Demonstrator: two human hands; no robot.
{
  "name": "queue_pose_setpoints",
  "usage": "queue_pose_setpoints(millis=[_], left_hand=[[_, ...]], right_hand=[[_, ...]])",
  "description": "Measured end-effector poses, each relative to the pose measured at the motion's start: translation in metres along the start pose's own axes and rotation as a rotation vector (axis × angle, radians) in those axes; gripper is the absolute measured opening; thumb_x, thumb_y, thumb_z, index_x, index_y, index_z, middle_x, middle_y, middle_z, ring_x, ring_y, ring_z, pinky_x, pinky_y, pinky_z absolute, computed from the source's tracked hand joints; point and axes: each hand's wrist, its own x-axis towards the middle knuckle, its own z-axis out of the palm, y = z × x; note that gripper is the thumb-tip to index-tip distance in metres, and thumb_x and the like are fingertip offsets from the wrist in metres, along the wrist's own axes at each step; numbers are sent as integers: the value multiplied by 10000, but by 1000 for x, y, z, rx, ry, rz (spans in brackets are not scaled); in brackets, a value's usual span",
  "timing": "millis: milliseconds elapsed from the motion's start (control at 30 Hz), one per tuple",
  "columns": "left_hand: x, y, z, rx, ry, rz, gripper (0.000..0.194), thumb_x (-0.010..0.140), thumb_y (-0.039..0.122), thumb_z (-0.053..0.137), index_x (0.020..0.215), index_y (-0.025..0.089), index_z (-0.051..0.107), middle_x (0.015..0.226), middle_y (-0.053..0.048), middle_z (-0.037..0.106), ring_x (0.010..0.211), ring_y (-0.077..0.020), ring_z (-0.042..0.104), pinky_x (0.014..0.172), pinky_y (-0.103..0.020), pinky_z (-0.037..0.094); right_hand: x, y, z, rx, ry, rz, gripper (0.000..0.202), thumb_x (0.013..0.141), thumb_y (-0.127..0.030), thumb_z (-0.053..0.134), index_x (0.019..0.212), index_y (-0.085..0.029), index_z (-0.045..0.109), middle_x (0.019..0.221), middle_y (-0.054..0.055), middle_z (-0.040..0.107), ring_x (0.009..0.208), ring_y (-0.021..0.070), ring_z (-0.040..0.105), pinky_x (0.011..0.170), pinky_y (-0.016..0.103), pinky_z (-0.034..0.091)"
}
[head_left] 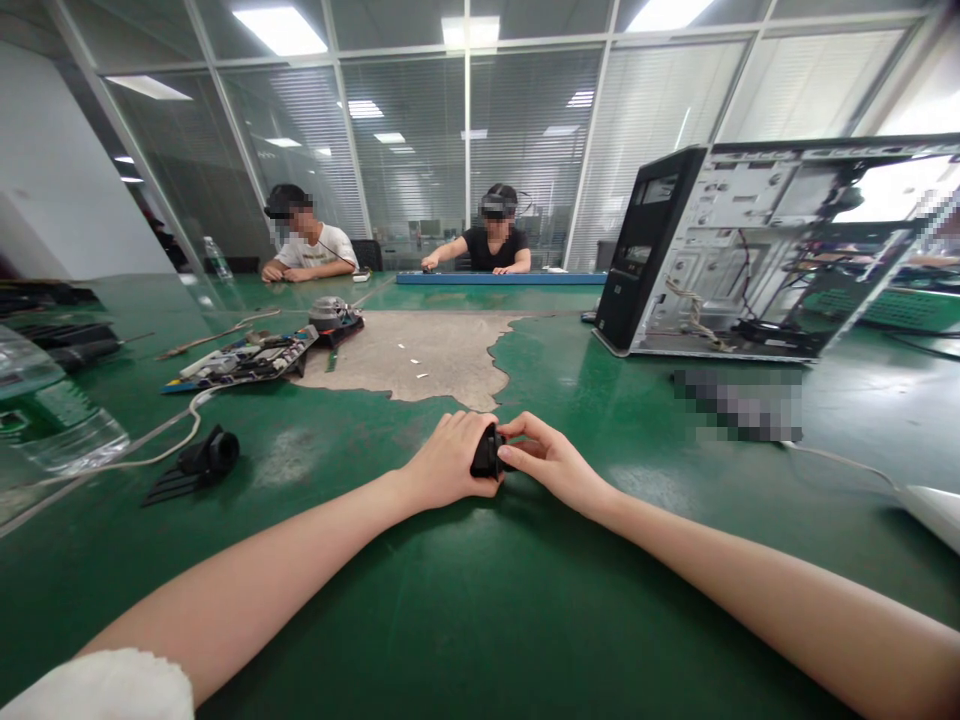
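Over the middle of the green table (450,600), both hands meet at a small black object (486,452), probably plastic; its kind does not show clearly. My left hand (450,460) is wrapped round it from the left, knuckles up, hiding much of its body. From the right, my right hand (551,462) pinches the object's right end between thumb and fingertips. Off to the left on the tabletop lies a black part (202,460) with a round opening and a slatted flat piece.
An open computer case (660,260) stands at the right. A circuit board (247,360) and a metal-topped part (334,315) lie at left, near a plastic bottle (52,400). Cables run along both sides. Two people (319,240) sit across the table, one behind a blue bar (499,279).
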Motion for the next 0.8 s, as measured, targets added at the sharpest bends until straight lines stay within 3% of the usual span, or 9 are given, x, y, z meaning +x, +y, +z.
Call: queue_pose_setpoints(millis=[367, 600, 800], left_hand=[[1, 0, 0, 6, -2, 10, 518, 641, 324, 604, 1083, 157, 390, 974, -69, 531, 864, -237, 480, 743, -348, 358], [1, 1, -2, 8, -23, 8, 547, 620, 306, 609, 1096, 156, 383, 984, -76, 532, 862, -243, 479, 743, -356, 358], [0, 2, -1, 13, 5, 11, 529, 648, 335, 599, 1096, 156, 383, 989, -73, 533, 871, -239, 479, 749, -354, 359]], right_hand=[[-5, -1, 2, -132, -10, -44, 258, 782, -271, 556, 998, -201, 432, 1017, 56, 516, 898, 169, 564, 752, 333, 488], [-4, 3, -2, -49, -124, -80, 273, 774, -275, 585, 983, -216, 419, 942, 10, 501, 831, 131, 547, 724, 287, 468], [-2, -1, 0, -47, -79, -53, 168, 824, -319, 508, 928, -202, 448, 885, -1, 496, 753, 111, 538, 663, 258, 455]])
